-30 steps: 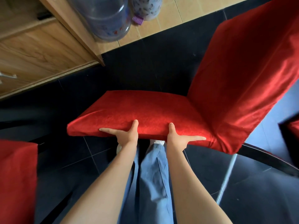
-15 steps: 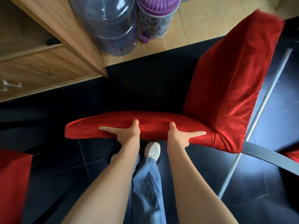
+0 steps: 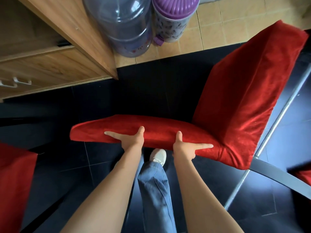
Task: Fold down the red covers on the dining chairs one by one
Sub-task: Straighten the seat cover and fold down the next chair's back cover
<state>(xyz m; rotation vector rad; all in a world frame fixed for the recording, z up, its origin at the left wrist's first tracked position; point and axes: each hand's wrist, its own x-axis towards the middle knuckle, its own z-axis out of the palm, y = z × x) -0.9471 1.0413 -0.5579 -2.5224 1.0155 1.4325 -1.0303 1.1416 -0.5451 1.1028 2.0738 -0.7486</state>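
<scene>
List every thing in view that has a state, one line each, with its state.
red cover: pulled over the chair's seat and back.
left hand: gripping the seat's front edge, thumb on top.
right hand: gripping the same edge, index finger straight along it.
water bottle: upright on the floor.
purple-lidded container: lid on.
wooden cabinet: closed.

Single head-worn view, wide-angle, facing steeply down from close above the chair seat and floor.

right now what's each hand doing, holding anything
Left hand: grips the near edge of the red seat cover, thumb on top.
Right hand: grips the same edge, nearer the backrest, thumb on top.
</scene>
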